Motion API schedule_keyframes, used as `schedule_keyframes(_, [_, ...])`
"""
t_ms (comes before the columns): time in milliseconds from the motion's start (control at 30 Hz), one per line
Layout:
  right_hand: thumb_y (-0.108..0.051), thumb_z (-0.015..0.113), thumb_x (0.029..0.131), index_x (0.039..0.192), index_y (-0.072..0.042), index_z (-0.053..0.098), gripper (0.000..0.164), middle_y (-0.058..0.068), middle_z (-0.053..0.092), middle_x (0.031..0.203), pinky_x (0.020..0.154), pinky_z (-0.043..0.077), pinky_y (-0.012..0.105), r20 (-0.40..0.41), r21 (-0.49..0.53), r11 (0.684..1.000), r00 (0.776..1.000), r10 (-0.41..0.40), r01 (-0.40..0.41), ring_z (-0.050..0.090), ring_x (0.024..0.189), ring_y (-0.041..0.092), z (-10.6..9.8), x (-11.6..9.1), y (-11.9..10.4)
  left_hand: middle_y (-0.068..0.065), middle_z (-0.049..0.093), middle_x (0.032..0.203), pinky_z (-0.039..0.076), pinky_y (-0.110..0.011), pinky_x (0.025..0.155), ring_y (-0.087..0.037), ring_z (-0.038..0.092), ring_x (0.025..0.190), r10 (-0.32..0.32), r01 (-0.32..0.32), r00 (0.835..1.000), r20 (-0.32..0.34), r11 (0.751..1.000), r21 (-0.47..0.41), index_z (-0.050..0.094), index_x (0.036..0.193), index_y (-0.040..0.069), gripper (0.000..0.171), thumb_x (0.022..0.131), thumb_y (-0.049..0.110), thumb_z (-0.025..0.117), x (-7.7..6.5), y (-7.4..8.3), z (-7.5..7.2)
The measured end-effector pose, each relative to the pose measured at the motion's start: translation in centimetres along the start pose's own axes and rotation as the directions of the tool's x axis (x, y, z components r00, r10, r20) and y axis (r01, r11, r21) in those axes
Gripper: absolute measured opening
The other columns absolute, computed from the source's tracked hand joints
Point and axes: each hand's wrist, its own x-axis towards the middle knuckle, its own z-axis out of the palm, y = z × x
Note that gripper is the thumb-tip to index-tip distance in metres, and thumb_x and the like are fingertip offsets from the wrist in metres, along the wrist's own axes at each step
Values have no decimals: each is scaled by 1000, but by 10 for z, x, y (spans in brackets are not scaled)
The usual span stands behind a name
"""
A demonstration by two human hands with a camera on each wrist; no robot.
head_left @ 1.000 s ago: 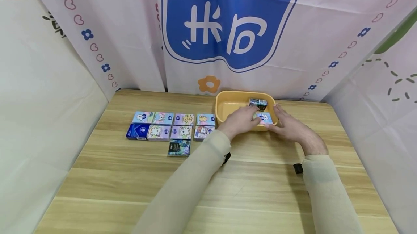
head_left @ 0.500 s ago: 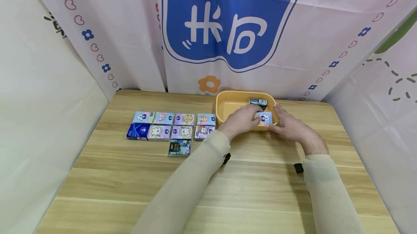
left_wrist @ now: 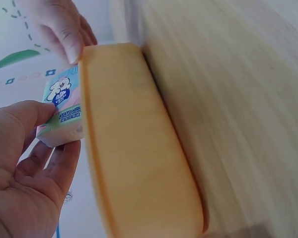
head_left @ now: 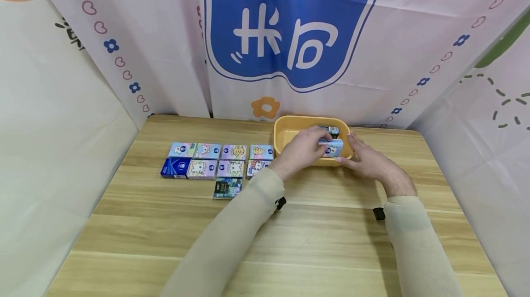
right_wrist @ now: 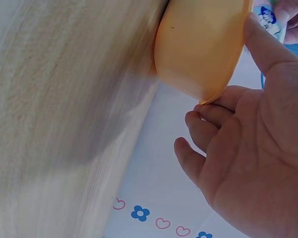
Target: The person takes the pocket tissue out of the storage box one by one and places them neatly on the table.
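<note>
A yellow plastic tub (head_left: pixel 285 128) stands near the back edge of the wooden table. My left hand (head_left: pixel 301 151) reaches over its front rim and pinches a pastel blue tissue pack (head_left: pixel 333 149) with a cartoon print. In the left wrist view the thumb lies on the printed face of the pack (left_wrist: pixel 62 94), with fingers beneath it. Behind it in the tub is a dark patterned tissue pack (head_left: pixel 333 130), partly hidden. My right hand (head_left: pixel 370 161) holds the tub's right end, thumb at the front rim and fingertips at the side rim.
Left of the tub, several pastel tissue packs (head_left: pixel 234 151) lie in two rows, with a dark blue pack (head_left: pixel 175 167) at the left end. A dark floral pack (head_left: pixel 227 187) lies in front of them. A printed curtain (head_left: pixel 232 99) hangs behind the table.
My left hand has pulled back slightly toward the left, and the pastel pack has lifted and tilted with it, its printed face now turned more upright. The right hand has stayed on the tub.
</note>
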Motion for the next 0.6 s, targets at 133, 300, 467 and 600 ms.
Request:
schedule_keyframes(133, [-76,47,99,170,-13,-4,107,13,-11,178,131,12,71,-2,9,1000,1000,8,-8,6,163,50,0,0,0,4,69,126,61,-20,92,-7,68,105,29,-28,999,-29,1000,11,70,125,19,23,102,19,69,-8,-2,-10])
schedule_keyframes(300, [-73,49,100,170,-12,-4,106,15,-9,178,131,12,71,-12,8,1000,1000,8,-8,6,163,51,0,0,-1,4,70,125,61,-19,93,-8,70,107,57,-56,996,-63,998,22,72,124,19,23,101,18,70,-19,-7,-24])
schedule_keyframes(467, [-71,49,101,170,-16,-6,104,11,-12,178,132,10,70,-1,11,999,999,32,-32,5,164,50,1,0,-1,3,71,127,60,-18,96,-9,69,112,63,-62,996,-64,998,23,71,125,17,23,102,17,70,-33,-10,-38])
schedule_keyframes(600, [-73,48,101,169,-17,-8,105,10,-14,178,133,9,69,4,5,999,999,33,-33,3,164,49,1,0,0,4,69,126,61,-19,96,-8,68,110,38,-36,998,-51,999,41,71,124,17,22,102,19,70,-46,-12,-50])
